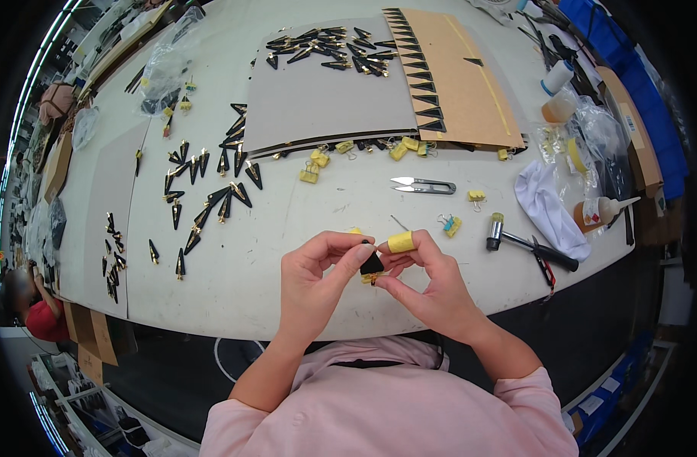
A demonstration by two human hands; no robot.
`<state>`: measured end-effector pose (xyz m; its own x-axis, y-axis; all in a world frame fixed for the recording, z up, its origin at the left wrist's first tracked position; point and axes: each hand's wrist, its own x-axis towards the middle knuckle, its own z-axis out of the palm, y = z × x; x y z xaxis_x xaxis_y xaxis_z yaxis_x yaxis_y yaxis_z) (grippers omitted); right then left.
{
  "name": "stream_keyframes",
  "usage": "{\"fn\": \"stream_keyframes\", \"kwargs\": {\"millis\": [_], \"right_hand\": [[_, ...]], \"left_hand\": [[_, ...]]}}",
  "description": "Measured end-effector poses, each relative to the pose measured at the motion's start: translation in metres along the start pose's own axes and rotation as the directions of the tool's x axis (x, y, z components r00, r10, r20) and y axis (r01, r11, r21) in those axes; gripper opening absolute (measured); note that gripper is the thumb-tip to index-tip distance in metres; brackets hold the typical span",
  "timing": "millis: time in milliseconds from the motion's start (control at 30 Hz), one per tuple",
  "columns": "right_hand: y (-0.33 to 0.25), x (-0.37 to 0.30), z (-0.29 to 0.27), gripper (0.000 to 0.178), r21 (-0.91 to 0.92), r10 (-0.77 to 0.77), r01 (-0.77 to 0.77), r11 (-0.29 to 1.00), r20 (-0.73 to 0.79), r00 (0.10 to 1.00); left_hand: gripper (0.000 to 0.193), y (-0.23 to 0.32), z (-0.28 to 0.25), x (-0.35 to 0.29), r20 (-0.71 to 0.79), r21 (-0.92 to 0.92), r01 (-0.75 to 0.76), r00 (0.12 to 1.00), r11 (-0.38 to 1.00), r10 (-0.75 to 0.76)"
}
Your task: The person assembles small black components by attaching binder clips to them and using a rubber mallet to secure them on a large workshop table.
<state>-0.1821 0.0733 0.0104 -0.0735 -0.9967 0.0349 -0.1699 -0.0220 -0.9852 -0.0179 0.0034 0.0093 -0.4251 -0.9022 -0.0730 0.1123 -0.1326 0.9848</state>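
Note:
Close to the table's front edge, both hands hold one small black triangular tab (371,263) with gold-coloured metal at its lower end. My left hand (314,274) pinches its upper part between thumb and fingers. At the gold end, my right hand (434,286) grips it with thumb and fingertips. Yellow tape (401,242) wraps my right index finger. Just beyond the hands lies a thin metal pin-like tool (398,222), partly hidden. Similar black tabs (241,195) with gold ends are scattered to the left.
Thread snips (424,185), yellow-wrapped binder clips (310,172) and a hammer (535,244) lie around. Tabs rest on a grey board (325,99) and line a brown board (463,84). A white cloth (546,206) and a glue bottle (596,212) are right. A person in red (45,320) is far left.

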Motion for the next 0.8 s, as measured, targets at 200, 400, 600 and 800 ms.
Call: {"fn": "stream_keyframes", "kwargs": {"millis": [200,400,600,800], "right_hand": [[0.0,0.0,0.0,0.034,-0.003,0.043,-0.043,0.999,0.022,0.999],[-0.001,-0.001,-0.002,0.035,0.057,0.085,-0.087,0.995,0.043,0.995],[-0.006,-0.003,-0.008,0.037,0.128,0.158,-0.166,0.978,0.074,0.985],[-0.003,-0.008,-0.011,0.036,0.111,0.15,-0.159,0.981,0.088,0.985]], "left_hand": [[0.012,0.002,-0.001,0.0,-0.007,-0.01,0.021,1.0,1.0,-0.021],[0.012,0.004,-0.004,0.002,0.0,-0.03,0.124,0.992,0.992,-0.124],[0.021,0.005,-0.011,0.01,0.155,-0.264,0.286,0.955,0.921,-0.252],[0.02,0.004,-0.01,0.009,0.168,-0.18,0.33,0.938,0.927,-0.302]]}}
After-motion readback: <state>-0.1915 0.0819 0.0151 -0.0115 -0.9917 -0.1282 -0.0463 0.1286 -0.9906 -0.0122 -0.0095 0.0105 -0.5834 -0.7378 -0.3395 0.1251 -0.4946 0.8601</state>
